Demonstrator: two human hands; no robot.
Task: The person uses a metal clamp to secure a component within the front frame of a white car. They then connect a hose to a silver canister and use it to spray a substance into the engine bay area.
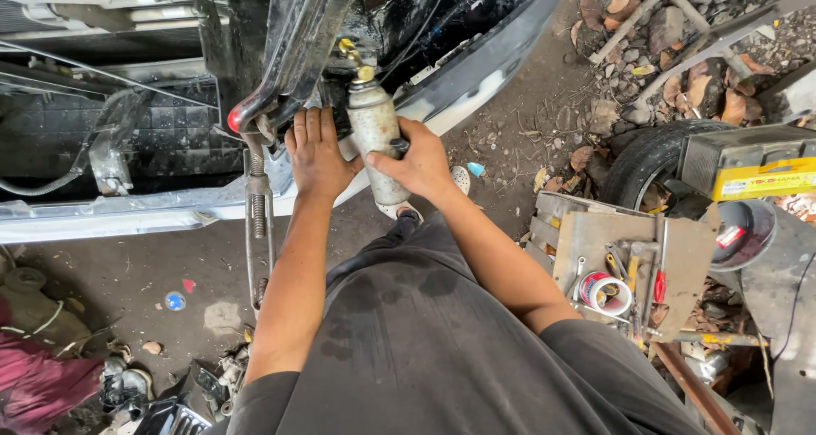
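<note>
Dirt yard floor; right hand (418, 165) grips grimy grey canister (375, 138), left hand (316, 156) flat beside, holding nothing.

canister (374, 133): dirty grey-white | screwdriver (660, 284): red handle | tape roll (605, 292): red-white | bumper (476, 74): white

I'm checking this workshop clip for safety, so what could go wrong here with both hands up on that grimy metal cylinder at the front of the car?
1. The right hand grips the worn cylinder from the side; its dirty surface could slip.
2. The left hand sits tight between the cylinder and the black metal bracket, so a sudden shift might pinch fingers.
3. Loose tools on the wooden board beside the person could be knocked or stepped on.
</note>
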